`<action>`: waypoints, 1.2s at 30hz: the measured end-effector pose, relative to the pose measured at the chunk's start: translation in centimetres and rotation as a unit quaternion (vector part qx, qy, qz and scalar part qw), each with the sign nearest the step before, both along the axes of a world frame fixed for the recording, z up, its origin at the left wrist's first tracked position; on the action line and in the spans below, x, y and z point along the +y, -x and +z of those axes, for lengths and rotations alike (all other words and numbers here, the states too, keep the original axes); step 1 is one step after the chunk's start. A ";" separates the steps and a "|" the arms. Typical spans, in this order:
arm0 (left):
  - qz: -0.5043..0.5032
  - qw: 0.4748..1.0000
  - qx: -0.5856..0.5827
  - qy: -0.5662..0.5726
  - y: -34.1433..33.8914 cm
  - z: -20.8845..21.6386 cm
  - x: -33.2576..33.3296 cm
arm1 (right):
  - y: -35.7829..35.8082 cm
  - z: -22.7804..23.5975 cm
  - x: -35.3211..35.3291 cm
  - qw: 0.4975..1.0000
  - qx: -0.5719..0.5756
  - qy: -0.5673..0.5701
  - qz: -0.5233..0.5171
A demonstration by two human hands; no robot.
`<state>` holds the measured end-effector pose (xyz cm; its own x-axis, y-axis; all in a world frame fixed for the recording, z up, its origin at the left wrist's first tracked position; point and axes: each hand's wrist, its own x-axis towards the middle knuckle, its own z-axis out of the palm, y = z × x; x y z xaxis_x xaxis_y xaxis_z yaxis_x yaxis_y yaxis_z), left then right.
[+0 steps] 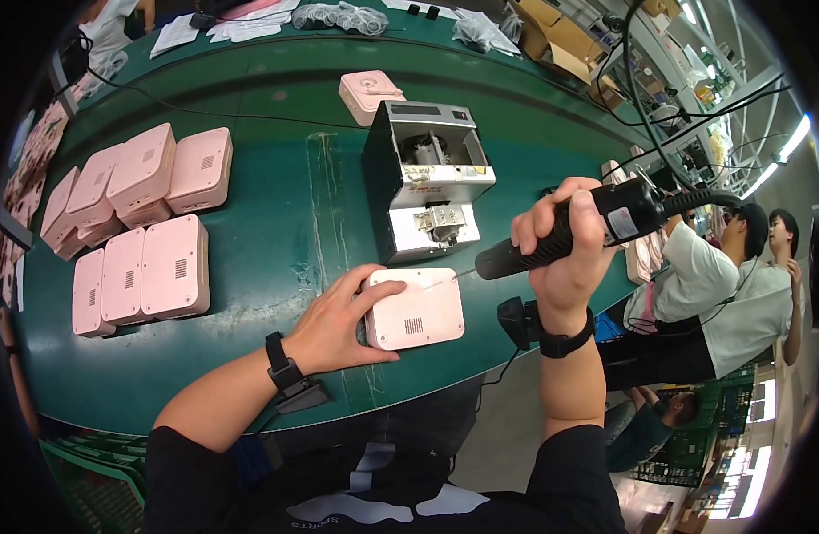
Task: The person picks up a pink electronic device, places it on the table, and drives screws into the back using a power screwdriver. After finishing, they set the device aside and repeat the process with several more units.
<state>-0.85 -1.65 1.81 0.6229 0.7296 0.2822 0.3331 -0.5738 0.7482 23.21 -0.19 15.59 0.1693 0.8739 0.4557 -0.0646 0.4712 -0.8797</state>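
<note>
Green table, seen remotely; I note the machine (427,187) upright on the table (267,276), beyond the box. Driver (552,246) slants down-left, bit (463,272) at the box's far right corner. Box (436,307) flat, vent (414,327) up and near-side, long axis roughly left-right. Right hand (571,271): fingers wrapped round driver. Left hand (329,322): fingers part-spread, gripping box's left end.

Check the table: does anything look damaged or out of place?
Yes, mildly: wrinkled, streaky marks, apparently clear tape, run down the green table between the pink cases at left and the machine, so the surface looks worn. No spill is visible.
</note>
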 end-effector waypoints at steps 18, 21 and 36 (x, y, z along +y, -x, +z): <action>0.009 1.000 0.004 0.003 -0.3 -0.1 0.1 | -1.4 -3.5 -0.1 1.000 0.013 0.009 0.009; 0.010 1.000 0.008 0.014 -0.5 0.1 0.1 | -1.7 -3.7 0.1 1.000 0.014 0.005 0.012; 0.014 1.000 -0.016 -0.013 -0.3 -0.3 -0.1 | 0.9 0.2 3.3 1.000 0.020 -0.021 0.002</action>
<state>-0.51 -1.76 1.47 0.5933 0.7384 0.3204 0.3251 -0.5840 0.7439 22.26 3.08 15.80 0.1857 0.8548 0.4846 -0.1018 0.5072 -0.8558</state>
